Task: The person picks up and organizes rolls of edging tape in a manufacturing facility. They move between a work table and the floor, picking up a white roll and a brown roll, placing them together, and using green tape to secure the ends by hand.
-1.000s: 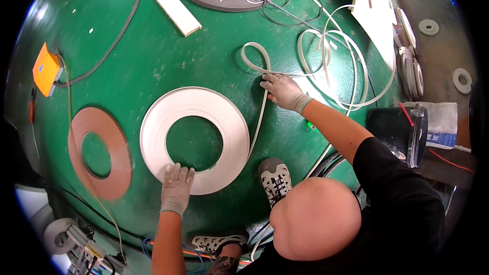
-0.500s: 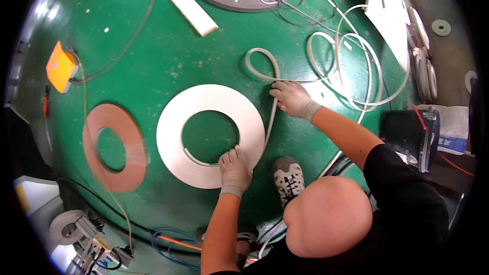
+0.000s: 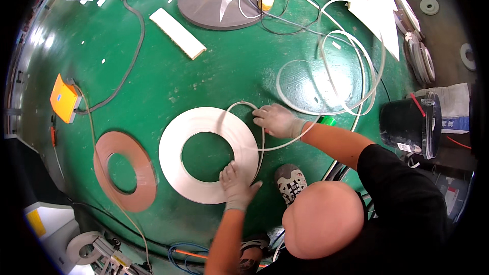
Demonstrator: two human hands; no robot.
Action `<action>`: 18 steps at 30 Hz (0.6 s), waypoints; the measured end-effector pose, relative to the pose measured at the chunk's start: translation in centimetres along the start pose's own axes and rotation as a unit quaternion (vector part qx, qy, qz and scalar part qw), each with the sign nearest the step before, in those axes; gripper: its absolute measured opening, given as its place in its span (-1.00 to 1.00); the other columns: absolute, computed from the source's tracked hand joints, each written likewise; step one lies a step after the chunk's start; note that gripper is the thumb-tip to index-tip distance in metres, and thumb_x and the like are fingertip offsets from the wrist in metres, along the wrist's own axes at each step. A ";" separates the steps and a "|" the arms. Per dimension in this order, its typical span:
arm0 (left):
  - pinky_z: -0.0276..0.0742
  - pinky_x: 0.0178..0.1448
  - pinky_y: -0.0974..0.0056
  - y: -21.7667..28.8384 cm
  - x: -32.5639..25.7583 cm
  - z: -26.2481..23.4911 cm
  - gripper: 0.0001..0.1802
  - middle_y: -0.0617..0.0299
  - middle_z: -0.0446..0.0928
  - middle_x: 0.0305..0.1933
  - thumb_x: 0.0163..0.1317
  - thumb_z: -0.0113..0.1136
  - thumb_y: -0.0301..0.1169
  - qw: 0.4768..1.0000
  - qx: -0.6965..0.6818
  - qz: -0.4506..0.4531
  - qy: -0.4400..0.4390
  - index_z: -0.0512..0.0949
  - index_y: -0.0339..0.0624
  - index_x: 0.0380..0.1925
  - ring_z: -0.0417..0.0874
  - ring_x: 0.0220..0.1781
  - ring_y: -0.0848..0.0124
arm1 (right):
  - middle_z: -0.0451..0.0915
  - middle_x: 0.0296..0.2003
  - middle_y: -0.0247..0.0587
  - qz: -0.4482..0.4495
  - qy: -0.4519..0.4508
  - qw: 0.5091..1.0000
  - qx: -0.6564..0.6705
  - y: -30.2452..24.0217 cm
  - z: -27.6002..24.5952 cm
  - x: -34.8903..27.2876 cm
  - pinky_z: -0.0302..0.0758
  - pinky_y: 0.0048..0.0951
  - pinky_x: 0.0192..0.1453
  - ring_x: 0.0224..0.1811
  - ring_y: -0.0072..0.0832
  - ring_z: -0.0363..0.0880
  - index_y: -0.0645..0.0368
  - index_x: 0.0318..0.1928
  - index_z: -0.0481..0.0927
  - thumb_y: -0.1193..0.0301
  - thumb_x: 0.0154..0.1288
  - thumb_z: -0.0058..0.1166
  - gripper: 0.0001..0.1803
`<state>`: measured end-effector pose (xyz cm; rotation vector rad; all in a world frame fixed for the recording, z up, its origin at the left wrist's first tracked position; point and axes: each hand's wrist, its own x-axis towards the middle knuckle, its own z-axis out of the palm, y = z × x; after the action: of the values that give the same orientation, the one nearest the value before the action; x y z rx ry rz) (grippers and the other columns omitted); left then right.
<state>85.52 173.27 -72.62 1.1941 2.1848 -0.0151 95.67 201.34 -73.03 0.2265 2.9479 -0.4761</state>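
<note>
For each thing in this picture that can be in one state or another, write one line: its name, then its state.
white ring: flat on the green floor.
white strip: partly laid along the ring's edge, the rest in loose loops.
left hand: gloved, pressing on the ring's edge.
right hand: gloved, pressing the strip down.
brown ring: flat, untouched.
black bucket: upright.

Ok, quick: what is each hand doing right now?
Left hand: open, pressed flat on the white ring.
Right hand: closed on the white strip at the ring's edge.
</note>
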 end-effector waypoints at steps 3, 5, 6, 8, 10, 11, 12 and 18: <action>0.16 0.55 -0.13 4.4 2.5 3.4 0.32 -0.09 0.27 0.39 -0.11 0.60 0.08 0.984 -0.065 -0.119 0.117 0.08 -0.41 0.51 0.26 0.45 -0.04 | 0.56 0.20 -0.15 -0.018 0.007 1.000 0.003 -0.9 0.1 0.0 0.59 -0.17 0.14 0.19 -0.21 0.61 0.13 0.01 0.65 0.36 0.11 0.34 -0.59; 0.18 0.53 -0.13 3.8 3.3 4.5 0.29 -0.08 0.28 0.37 -0.10 0.60 0.06 0.986 -0.061 -0.095 0.124 0.11 -0.40 0.49 0.28 0.43 -0.04 | 0.55 0.22 -0.14 -0.026 0.019 0.999 -0.007 -0.6 0.4 0.6 0.59 -0.18 0.14 0.19 -0.21 0.61 0.14 0.03 0.65 0.36 0.11 0.35 -0.57; 0.19 0.52 -0.12 3.2 3.6 4.2 0.28 -0.08 0.29 0.37 -0.10 0.60 0.05 0.986 -0.054 -0.086 0.131 0.12 -0.40 0.49 0.29 0.43 -0.04 | 0.55 0.23 -0.14 -0.033 0.030 0.999 -0.010 -0.1 0.5 1.2 0.59 -0.19 0.14 0.20 -0.22 0.61 0.14 0.05 0.65 0.36 0.11 0.35 -0.55; 0.21 0.50 -0.12 1.9 2.9 3.7 0.19 -0.06 0.33 0.32 -0.07 0.58 -0.02 0.993 -0.036 -0.012 0.108 0.18 -0.40 0.46 0.33 0.38 -0.03 | 0.54 0.24 -0.14 -0.029 0.020 0.999 -0.040 0.6 0.6 1.4 0.59 -0.20 0.16 0.22 -0.21 0.60 0.13 0.11 0.63 0.38 0.11 0.34 -0.50; 0.22 0.49 -0.13 -1.1 1.1 3.3 0.13 -0.06 0.34 0.29 -0.07 0.56 -0.08 0.995 -0.012 0.060 0.076 0.21 -0.41 0.43 0.35 0.36 -0.02 | 0.54 0.24 -0.14 -0.021 0.018 0.997 -0.077 0.8 0.5 2.5 0.59 -0.20 0.18 0.24 -0.21 0.59 0.12 0.15 0.61 0.40 0.11 0.33 -0.48; 0.22 0.50 -0.13 -3.7 0.1 3.4 0.10 -0.04 0.36 0.27 -0.04 0.54 -0.11 0.992 0.008 0.114 0.059 0.22 -0.39 0.44 0.36 0.35 -0.02 | 0.54 0.22 -0.11 -0.036 0.028 0.995 -0.089 0.8 0.0 3.4 0.58 -0.19 0.21 0.25 -0.18 0.58 0.15 0.19 0.57 0.44 0.12 0.29 -0.45; 0.21 0.53 -0.12 -6.2 -0.9 3.1 0.12 -0.02 0.37 0.27 -0.06 0.55 -0.16 0.986 0.039 0.158 0.033 0.21 -0.35 0.47 0.38 0.36 0.01 | 0.56 0.17 -0.09 -0.035 0.071 0.995 -0.058 0.8 -0.2 3.9 0.58 -0.15 0.20 0.23 -0.16 0.58 0.19 0.21 0.52 0.48 0.11 0.26 -0.42; -0.04 0.69 -0.15 -19.2 -2.9 -1.8 0.01 0.00 0.33 0.44 0.11 0.44 -0.09 0.874 0.346 0.331 0.080 0.22 -0.18 0.52 0.27 0.53 0.01 | 0.58 0.09 -0.10 -0.045 0.066 0.996 -0.033 1.9 -0.6 5.3 0.57 -0.15 0.20 0.18 -0.15 0.61 0.24 0.13 0.54 0.50 0.15 0.22 -0.52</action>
<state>71.13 160.36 -75.01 2.3747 1.8191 -0.4559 90.71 204.00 -73.94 0.1233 3.1074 -0.3889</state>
